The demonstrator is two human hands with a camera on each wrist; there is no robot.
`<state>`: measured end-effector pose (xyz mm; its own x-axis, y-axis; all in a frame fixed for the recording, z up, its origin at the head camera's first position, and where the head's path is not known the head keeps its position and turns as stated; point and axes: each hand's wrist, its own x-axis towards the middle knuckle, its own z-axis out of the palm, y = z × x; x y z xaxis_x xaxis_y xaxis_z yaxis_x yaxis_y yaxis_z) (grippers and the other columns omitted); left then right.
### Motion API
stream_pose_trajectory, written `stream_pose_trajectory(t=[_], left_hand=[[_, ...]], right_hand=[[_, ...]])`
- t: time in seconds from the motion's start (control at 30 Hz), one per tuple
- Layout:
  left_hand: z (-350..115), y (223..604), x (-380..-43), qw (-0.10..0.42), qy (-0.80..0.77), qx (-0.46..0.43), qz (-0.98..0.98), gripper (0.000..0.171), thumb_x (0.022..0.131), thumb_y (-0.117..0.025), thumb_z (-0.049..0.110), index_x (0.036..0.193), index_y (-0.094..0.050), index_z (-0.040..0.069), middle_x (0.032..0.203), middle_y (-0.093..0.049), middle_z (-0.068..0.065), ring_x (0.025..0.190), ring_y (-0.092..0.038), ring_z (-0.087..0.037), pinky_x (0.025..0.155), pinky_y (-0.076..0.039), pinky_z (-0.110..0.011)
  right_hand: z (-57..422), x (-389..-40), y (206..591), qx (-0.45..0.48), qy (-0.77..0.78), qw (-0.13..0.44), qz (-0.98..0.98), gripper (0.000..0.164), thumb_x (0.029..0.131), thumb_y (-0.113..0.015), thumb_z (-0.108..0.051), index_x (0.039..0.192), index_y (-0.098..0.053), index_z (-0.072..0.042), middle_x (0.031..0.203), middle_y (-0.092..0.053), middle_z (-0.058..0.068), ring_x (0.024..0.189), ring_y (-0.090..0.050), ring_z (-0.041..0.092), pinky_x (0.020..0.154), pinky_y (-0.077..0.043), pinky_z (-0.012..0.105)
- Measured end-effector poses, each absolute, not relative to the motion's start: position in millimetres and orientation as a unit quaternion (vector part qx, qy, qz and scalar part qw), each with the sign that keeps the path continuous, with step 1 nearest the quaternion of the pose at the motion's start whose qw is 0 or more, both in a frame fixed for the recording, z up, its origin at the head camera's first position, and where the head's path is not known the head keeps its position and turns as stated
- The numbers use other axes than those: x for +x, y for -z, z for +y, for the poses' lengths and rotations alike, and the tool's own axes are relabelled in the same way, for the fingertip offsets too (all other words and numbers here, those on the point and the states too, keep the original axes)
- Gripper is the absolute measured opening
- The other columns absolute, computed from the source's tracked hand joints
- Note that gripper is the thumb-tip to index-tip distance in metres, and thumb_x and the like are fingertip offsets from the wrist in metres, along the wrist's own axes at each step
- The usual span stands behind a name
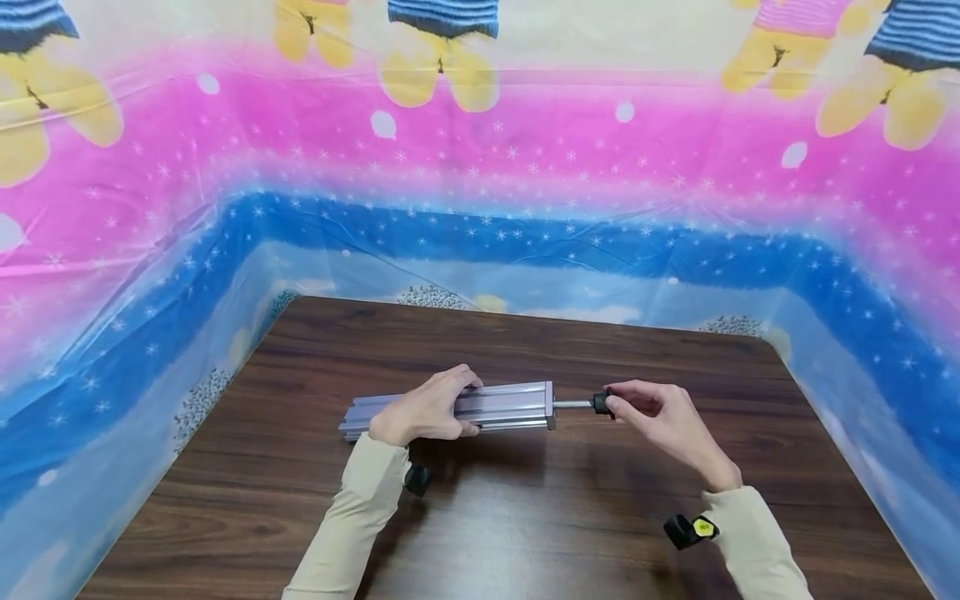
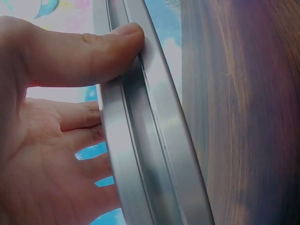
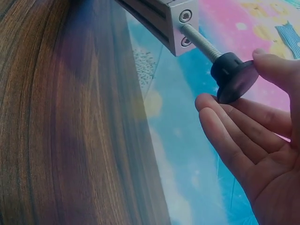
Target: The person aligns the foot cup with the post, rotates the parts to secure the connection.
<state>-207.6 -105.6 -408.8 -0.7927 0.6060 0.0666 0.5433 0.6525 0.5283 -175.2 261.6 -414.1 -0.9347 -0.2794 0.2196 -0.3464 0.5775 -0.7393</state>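
My left hand (image 1: 431, 407) grips a slotted aluminium profile (image 1: 510, 404) from above, thumb on the near side. In the left wrist view the thumb (image 2: 126, 40) presses against its grooved face, with the fingers behind the bar. An end plate with two socket screws (image 3: 185, 16) caps the profile's right end. From that plate sticks a threaded rod (image 3: 202, 41) ending in a black levelling foot (image 3: 236, 82). My right hand (image 1: 667, 421) pinches the foot's round base between thumb and fingertips.
A dark wood-grain table (image 1: 510, 542) lies under both hands. Patterned pink and blue cloth (image 1: 480, 183) hangs around its back and sides. Black wrist-worn devices (image 1: 682, 531) sit at both cuffs.
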Motion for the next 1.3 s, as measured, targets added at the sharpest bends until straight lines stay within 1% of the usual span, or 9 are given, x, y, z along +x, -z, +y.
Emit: stream_pose_trajectory(t=[0.2, 0.33, 0.47, 0.53, 0.67, 0.83, 0.97, 1.13, 1.3], left_hand=[[-105.9, 408.4, -207.1, 0.057, -0.269, 0.316, 0.908, 0.051, 0.083, -0.081, 0.019, 0.126, -0.060, 0.002, 0.121, -0.060, -0.009, 0.105, -0.057, -0.023, 0.093, -0.048, -0.040], [-105.7, 409.1, -207.4, 0.056, -0.265, 0.316, 0.909, 0.050, 0.083, -0.080, 0.020, 0.126, -0.060, 0.002, 0.121, -0.060, -0.008, 0.106, -0.057, -0.023, 0.094, -0.048, -0.040], [-105.8, 408.8, -207.4, 0.055, -0.267, 0.312, 0.910, 0.050, 0.083, -0.080, 0.020, 0.126, -0.060, 0.002, 0.121, -0.060, -0.008, 0.107, -0.057, -0.023, 0.095, -0.048, -0.040], [-105.8, 409.2, -207.4, 0.053, -0.268, 0.315, 0.909, 0.050, 0.083, -0.081, 0.019, 0.125, -0.060, 0.002, 0.120, -0.060, -0.009, 0.105, -0.057, -0.023, 0.094, -0.048, -0.040], [-105.8, 410.2, -206.5, 0.054, -0.268, 0.318, 0.908, 0.050, 0.083, -0.081, 0.019, 0.124, -0.061, 0.002, 0.119, -0.060, -0.009, 0.102, -0.057, -0.023, 0.093, -0.048, -0.040], [-104.5, 411.2, -205.9, 0.058, -0.266, 0.314, 0.910, 0.050, 0.083, -0.081, 0.020, 0.125, -0.060, 0.002, 0.120, -0.060, -0.009, 0.104, -0.057, -0.023, 0.093, -0.048, -0.040], [-103.6, 411.2, -206.2, 0.058, -0.266, 0.314, 0.910, 0.050, 0.083, -0.081, 0.019, 0.125, -0.060, 0.002, 0.119, -0.060, -0.008, 0.103, -0.057, -0.023, 0.092, -0.048, -0.039], [-102.6, 410.0, -206.9, 0.054, -0.273, 0.322, 0.905, 0.050, 0.082, -0.082, 0.017, 0.124, -0.060, 0.000, 0.116, -0.060, -0.009, 0.099, -0.056, -0.021, 0.089, -0.048, -0.037], [-103.0, 409.6, -206.3, 0.055, -0.267, 0.322, 0.907, 0.050, 0.083, -0.081, 0.018, 0.125, -0.060, 0.001, 0.118, -0.060, -0.008, 0.101, -0.056, -0.021, 0.091, -0.048, -0.038]], right_hand=[[259.1, -175.6, 416.2, 0.161, -0.417, 0.035, -0.894, 0.035, 0.101, -0.064, -0.036, 0.120, -0.072, -0.008, 0.089, -0.078, 0.007, 0.075, -0.072, 0.009, 0.071, -0.055, 0.025], [258.9, -173.0, 416.1, 0.170, -0.416, 0.028, -0.893, 0.038, 0.100, -0.064, -0.035, 0.131, -0.066, -0.012, 0.104, -0.077, 0.007, 0.085, -0.073, 0.008, 0.077, -0.057, 0.026], [260.2, -170.5, 416.9, 0.196, -0.439, 0.025, -0.876, 0.048, 0.096, -0.072, -0.031, 0.141, -0.059, -0.021, 0.122, -0.072, 0.005, 0.103, -0.072, 0.012, 0.085, -0.057, 0.027], [261.3, -170.4, 418.0, 0.211, -0.451, 0.025, -0.867, 0.051, 0.093, -0.075, -0.027, 0.141, -0.058, -0.022, 0.124, -0.071, 0.006, 0.106, -0.071, 0.013, 0.086, -0.057, 0.026], [262.2, -170.9, 418.2, 0.233, -0.461, 0.028, -0.856, 0.048, 0.091, -0.077, -0.020, 0.137, -0.062, -0.019, 0.119, -0.073, 0.007, 0.102, -0.072, 0.012, 0.084, -0.058, 0.027], [260.9, -170.5, 415.7, 0.220, -0.451, 0.043, -0.864, 0.040, 0.091, -0.077, -0.019, 0.130, -0.067, -0.014, 0.109, -0.075, 0.007, 0.092, -0.073, 0.010, 0.078, -0.059, 0.026], [259.4, -170.8, 415.3, 0.202, -0.435, 0.051, -0.876, 0.036, 0.093, -0.075, -0.022, 0.125, -0.069, -0.009, 0.101, -0.076, 0.007, 0.085, -0.074, 0.014, 0.074, -0.058, 0.027], [258.5, -171.2, 416.6, 0.175, -0.440, 0.035, -0.880, 0.035, 0.096, -0.071, -0.028, 0.121, -0.069, -0.003, 0.091, -0.078, 0.007, 0.076, -0.074, 0.011, 0.070, -0.059, 0.028], [257.1, -171.1, 414.9, 0.164, -0.456, 0.016, -0.874, 0.030, 0.099, -0.067, -0.033, 0.111, -0.073, -0.006, 0.081, -0.076, 0.003, 0.068, -0.073, 0.014, 0.066, -0.059, 0.030]])
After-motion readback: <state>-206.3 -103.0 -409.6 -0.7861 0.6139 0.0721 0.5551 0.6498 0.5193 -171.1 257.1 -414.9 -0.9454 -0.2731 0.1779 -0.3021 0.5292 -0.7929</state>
